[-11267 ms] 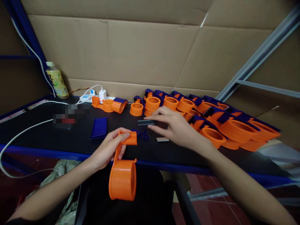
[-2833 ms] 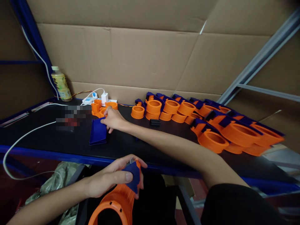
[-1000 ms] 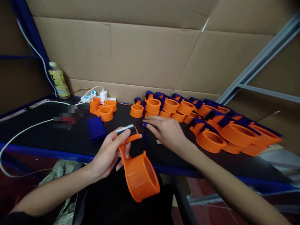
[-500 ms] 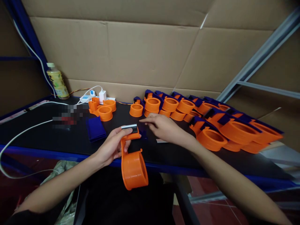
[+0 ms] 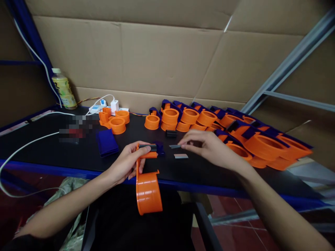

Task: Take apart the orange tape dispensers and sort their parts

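Nearest you, with clock directions read from your left hand [image 5: 128, 161], the orange holder [image 5: 149, 193] hangs out past the worktop's [image 5: 209, 181] front edge, its ring towards 5 o'clock. That left hand is clasped around the upper end, thumb pressing on a black insert [image 5: 153, 147] lying along it. The holder looks like thin, stiff moulded plastic: likely light, somewhat slick, and springy more than brittle. With the ring hanging low, it may want to twist, so the best hold is where the neck meets the upper end, thumb flat on the insert.

Just beyond, at 2 o'clock, sits a dark blue piece [image 5: 160, 149]. At 3 o'clock, a flat strip [image 5: 181, 156] lies on the worktop. Near it, between 2 and 3 o'clock, your right hand [image 5: 205, 145] pinches a grey strip [image 5: 173, 146] between thumb and fingers. That strip looks thin and rigid, perhaps metal, and an edge could be sharp; take it by its end or flat faces.

Farther out, a black block [image 5: 171, 133] lies at 2 o'clock. Blue flaps [image 5: 107, 143] lie between 10 and 11, with loose orange holders [image 5: 117, 125] past them towards 11. Stacked blue-and-orange holders [image 5: 270, 144] spread towards 2 and 3.
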`<state>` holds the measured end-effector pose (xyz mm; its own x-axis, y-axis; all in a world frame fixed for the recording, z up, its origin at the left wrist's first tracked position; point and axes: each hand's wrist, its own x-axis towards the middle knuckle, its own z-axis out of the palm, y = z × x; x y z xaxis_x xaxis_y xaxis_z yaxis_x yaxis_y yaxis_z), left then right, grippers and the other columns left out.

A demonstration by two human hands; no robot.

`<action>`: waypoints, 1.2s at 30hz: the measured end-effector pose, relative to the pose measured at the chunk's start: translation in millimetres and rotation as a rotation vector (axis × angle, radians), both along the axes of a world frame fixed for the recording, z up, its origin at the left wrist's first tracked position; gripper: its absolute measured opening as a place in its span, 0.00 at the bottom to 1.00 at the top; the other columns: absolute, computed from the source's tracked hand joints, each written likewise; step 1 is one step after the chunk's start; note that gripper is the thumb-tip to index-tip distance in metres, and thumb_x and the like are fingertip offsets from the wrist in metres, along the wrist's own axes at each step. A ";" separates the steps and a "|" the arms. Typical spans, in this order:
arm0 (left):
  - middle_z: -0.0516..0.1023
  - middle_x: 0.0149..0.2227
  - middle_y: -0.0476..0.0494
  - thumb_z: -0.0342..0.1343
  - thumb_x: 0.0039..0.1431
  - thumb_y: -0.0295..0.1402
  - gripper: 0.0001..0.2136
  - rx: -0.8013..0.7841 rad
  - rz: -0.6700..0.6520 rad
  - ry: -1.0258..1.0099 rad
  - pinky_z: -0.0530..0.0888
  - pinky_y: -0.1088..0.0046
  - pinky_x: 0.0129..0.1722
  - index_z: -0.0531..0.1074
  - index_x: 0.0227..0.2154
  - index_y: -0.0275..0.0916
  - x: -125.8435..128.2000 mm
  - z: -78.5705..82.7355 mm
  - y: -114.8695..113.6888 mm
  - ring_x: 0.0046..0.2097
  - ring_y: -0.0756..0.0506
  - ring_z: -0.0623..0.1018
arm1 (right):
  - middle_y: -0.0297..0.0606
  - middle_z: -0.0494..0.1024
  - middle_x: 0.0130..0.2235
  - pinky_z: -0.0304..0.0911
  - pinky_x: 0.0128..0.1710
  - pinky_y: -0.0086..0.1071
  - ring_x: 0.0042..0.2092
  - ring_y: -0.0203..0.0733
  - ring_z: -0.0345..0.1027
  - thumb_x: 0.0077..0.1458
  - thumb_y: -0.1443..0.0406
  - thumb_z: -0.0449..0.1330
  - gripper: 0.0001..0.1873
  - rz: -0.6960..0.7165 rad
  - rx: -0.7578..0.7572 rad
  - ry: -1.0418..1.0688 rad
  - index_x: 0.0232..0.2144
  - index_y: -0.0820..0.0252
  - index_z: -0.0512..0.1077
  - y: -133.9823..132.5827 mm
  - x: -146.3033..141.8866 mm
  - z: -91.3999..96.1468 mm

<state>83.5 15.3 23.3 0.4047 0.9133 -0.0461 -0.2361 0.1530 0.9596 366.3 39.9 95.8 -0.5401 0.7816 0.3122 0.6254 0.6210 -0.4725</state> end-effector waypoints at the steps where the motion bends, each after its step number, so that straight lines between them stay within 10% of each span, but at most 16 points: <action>1: 0.68 0.13 0.56 0.60 0.59 0.46 0.20 0.001 0.000 0.003 0.51 0.82 0.08 0.71 0.49 0.38 0.1 0.1 -0.2 0.09 0.54 0.58 | 0.41 0.78 0.37 0.64 0.38 0.34 0.37 0.41 0.70 0.61 0.55 0.60 0.14 0.004 0.000 -0.036 0.36 0.57 0.80 0.7 10.4 -8.1; 7: 0.69 0.14 0.56 0.59 0.60 0.45 0.20 0.019 0.003 0.000 0.52 0.82 0.07 0.71 0.49 0.37 -0.1 -0.6 -1.2 0.09 0.54 0.58 | 0.42 0.79 0.39 0.66 0.44 0.37 0.41 0.44 0.72 0.64 0.56 0.58 0.14 0.017 0.024 -0.102 0.36 0.55 0.80 3.5 29.9 -40.1; 27: 0.69 0.14 0.55 0.58 0.61 0.44 0.19 0.041 -0.003 0.006 0.53 0.82 0.07 0.71 0.49 0.36 0.2 3.3 -5.5 0.09 0.54 0.60 | 0.41 0.77 0.36 0.68 0.39 0.35 0.38 0.42 0.72 0.62 0.56 0.60 0.13 -0.018 0.064 -0.142 0.36 0.56 0.80 -3.0 33.6 -41.2; 36: 0.71 0.15 0.55 0.60 0.60 0.43 0.18 0.083 -0.035 0.039 0.55 0.83 0.08 0.71 0.48 0.36 0.6 2.2 -4.0 0.10 0.54 0.62 | 0.43 0.76 0.50 0.69 0.42 0.33 0.47 0.42 0.71 0.65 0.58 0.57 0.18 0.100 0.194 -0.043 0.56 0.52 0.73 -31.7 -49.0 -12.3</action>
